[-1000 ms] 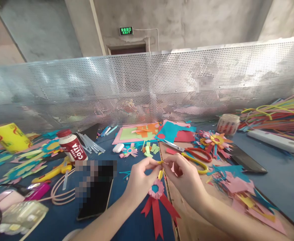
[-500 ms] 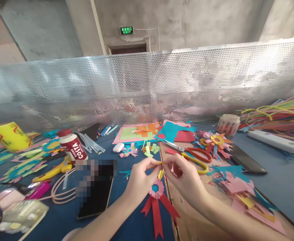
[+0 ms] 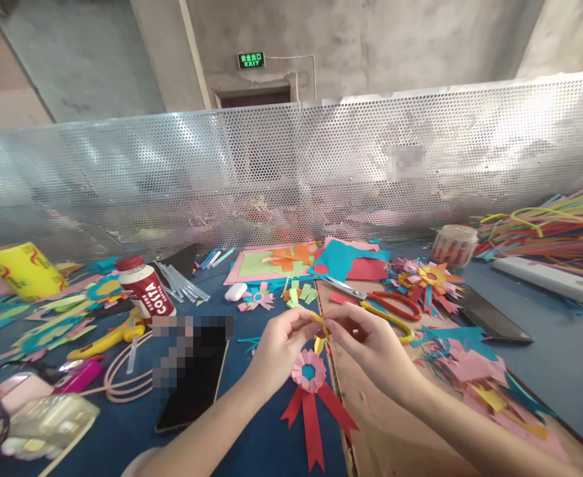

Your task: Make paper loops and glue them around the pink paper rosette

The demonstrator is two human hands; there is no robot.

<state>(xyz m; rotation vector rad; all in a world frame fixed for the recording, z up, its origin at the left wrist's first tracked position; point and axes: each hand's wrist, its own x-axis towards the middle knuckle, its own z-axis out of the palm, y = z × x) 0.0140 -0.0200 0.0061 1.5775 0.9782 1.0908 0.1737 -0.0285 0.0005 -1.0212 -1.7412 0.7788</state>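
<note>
Between both hands is a small yellow paper strip [image 3: 320,320], bent where the fingertips pinch it. My left hand [image 3: 282,341] is closed on its left end, thumb against forefinger. From the other side, my right hand [image 3: 366,338] grips the strip in the same kind of pinch. Just below the hands lies a paper rosette [image 3: 309,371] with a pink pleated rim, a blue centre and red ribbon tails [image 3: 312,430]. Another yellow paper piece [image 3: 318,345] shows above the rosette; I cannot tell whether it is attached.
Scissors with yellow handles [image 3: 393,321] and a red-handled pair [image 3: 398,305] lie beyond my right hand. A phone [image 3: 197,384], a yellow glue gun [image 3: 105,338] and a Costa bottle [image 3: 145,288] are on the left. Paper scraps [image 3: 475,364] and a finished paper flower [image 3: 430,277] sit right.
The yellow strip is turned and bent more upright between the fingertips. Both hands have shifted only slightly, with the right fingers closer together. The rosette stays in place.
</note>
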